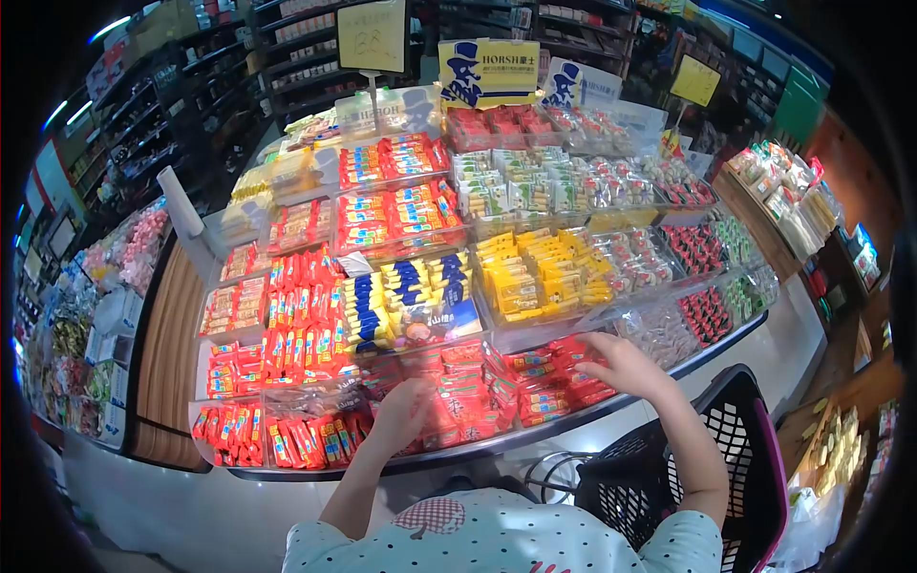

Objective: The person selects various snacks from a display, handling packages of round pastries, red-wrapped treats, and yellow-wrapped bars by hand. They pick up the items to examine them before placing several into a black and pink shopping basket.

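Observation:
My left hand [405, 409] is at the front row of a candy display, over the left side of a bin of red-wrapped sweets [466, 382]. Its fingers are smeared and partly lost against the red wrappers. To the right, my right hand [621, 363] reaches over red packets [549, 387] in the neighbouring front bin. Thumb and fingers are apart there, with nothing seen between them. A black shopping basket [735, 449] with a purple rim sits beside my right forearm.
Behind the front row are yellow packets [540, 272], blue-and-yellow packets [406, 291] and red sticks [304, 306] in clear bins. Signs [489, 72] stand at the back. Wooden shelving [764, 215] is at right, a wood-slatted counter [172, 353] at left.

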Demonstrator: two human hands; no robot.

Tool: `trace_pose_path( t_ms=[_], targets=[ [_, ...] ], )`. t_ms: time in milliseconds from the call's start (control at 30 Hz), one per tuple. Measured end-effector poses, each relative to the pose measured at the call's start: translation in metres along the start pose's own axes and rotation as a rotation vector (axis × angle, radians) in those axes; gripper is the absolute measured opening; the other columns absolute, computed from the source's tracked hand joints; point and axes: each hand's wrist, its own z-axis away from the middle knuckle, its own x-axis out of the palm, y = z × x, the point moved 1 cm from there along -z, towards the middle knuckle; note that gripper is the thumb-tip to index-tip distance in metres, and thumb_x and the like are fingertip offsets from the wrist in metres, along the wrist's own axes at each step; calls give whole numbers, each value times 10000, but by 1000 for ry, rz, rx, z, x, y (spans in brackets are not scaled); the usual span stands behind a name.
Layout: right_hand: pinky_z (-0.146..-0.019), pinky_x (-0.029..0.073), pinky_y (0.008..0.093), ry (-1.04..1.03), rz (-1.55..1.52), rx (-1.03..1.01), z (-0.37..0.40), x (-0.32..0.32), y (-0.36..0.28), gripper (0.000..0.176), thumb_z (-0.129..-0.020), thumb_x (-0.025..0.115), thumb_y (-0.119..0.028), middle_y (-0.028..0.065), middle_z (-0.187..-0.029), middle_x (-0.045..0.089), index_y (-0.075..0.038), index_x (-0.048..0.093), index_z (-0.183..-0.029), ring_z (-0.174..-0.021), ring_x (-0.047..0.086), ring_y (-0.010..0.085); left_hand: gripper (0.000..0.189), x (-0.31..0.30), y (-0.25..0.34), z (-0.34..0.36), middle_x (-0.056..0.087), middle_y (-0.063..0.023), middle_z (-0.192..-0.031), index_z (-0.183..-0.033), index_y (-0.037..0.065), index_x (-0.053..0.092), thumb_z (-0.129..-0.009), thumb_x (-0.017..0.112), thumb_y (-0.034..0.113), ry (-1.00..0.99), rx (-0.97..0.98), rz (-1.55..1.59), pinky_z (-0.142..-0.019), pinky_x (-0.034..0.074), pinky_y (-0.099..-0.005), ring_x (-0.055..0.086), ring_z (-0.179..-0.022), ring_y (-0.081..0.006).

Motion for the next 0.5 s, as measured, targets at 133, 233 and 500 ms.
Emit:
trace_pose_path(
  t_ms=[133,233,500],
  targets=[
    [-804,461,394,-3,16,22,-11,-5,18,457,-823,616,-271,208,-1004,584,4,499,-1168,-909,582,336,183,12,-6,-15,595,-156,-908,-974,8,560,-805,583,75,13,55,-47,-741,468,-377,578,-861,-324],
    [-730,475,362,16,26,32,-16,-6,40,438,-824,624,-247,170,-870,604,16,503,-1153,-786,605,286,199,23,0,-29,595,-162,-891,-970,10,561,-786,591,77,-22,48,-91,-738,465,-396,574,-860,-334],
    [-805,475,378,-43,-76,112,-39,-35,70,454,-812,631,-265,229,-1026,594,-58,498,-1194,-912,601,314,237,41,11,-67,599,-116,-910,-1024,43,561,-792,609,57,-23,81,-244,-752,453,-363,570,-858,-270]
  ],
)
